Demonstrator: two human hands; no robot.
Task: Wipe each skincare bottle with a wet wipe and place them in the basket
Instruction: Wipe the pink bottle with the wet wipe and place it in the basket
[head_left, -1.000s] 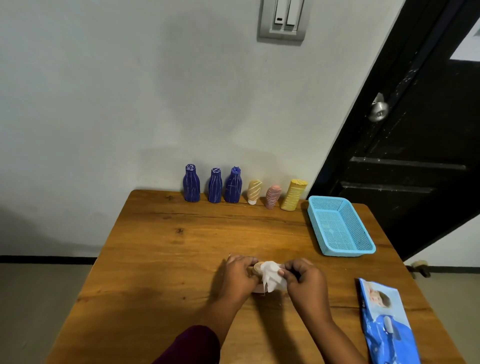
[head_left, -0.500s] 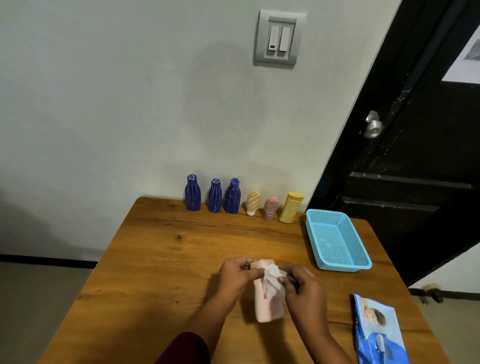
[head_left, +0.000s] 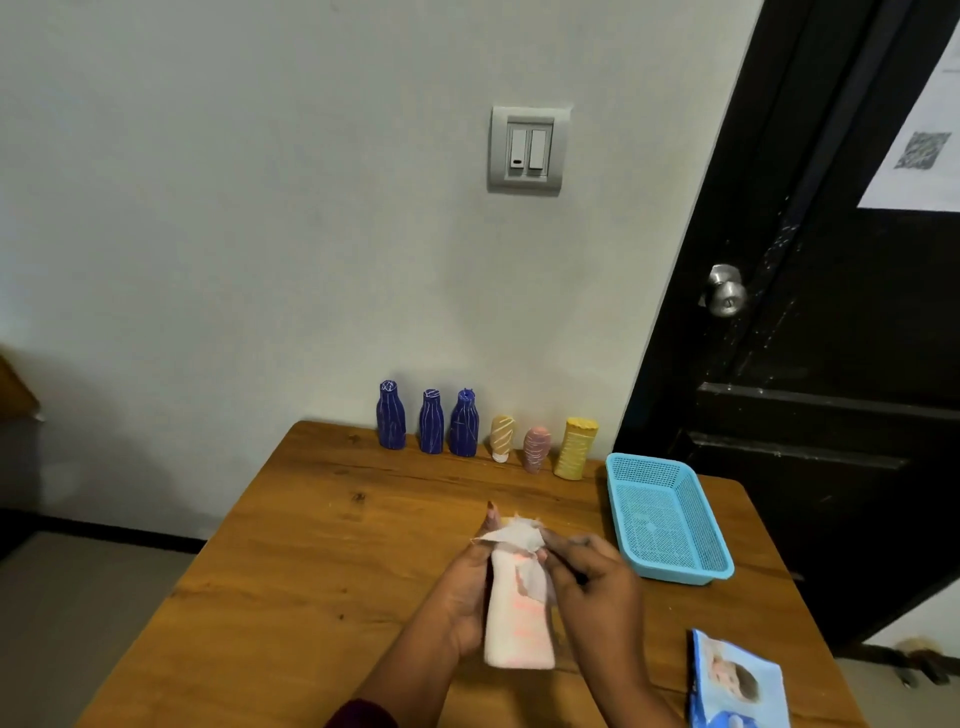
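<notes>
Head view, left hand (head_left: 462, 587) gripping pink bottle (head_left: 519, 631) — right hand (head_left: 597, 587) fingers (head_left: 563, 546) pinching wipe (head_left: 511, 535), now at its top

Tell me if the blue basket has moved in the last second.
No. The blue basket still sits by the right edge of the table, beside the yellow bottle.

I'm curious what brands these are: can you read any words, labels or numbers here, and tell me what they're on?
No text here is legible.
Paper sheet on the door: a QR-style code, other print too blurred to read.
Pale pink bottle: pink print, too blurred to read.
Blue wipes pack: a baby's picture, no legible lettering.
</notes>
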